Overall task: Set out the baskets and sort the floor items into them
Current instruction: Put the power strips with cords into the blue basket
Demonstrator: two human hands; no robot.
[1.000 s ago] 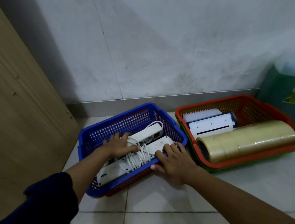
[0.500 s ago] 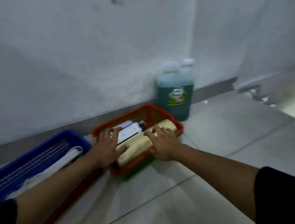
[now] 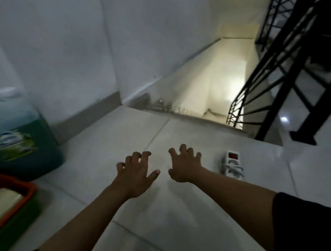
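My left hand [image 3: 135,173] and my right hand [image 3: 183,165] hover side by side over the bare floor tiles, fingers spread and curled, holding nothing. A white power strip [image 3: 232,165] with a red switch and a wound cord lies on the floor just right of my right hand, apart from it. At the far left edge the corner of the red basket [image 3: 21,190] shows, stacked in a green one [image 3: 19,224], with a pale roll inside.
A large green jug of liquid [image 3: 19,145] stands against the wall at left. Ahead, the floor ends at a stairwell drop [image 3: 212,96]. A black metal stair railing [image 3: 283,63] rises at right.
The view has swung right, away from the blue and red baskets. Both hands have left the tape roll in the red basket and now hang empty over the floor near the power strip.
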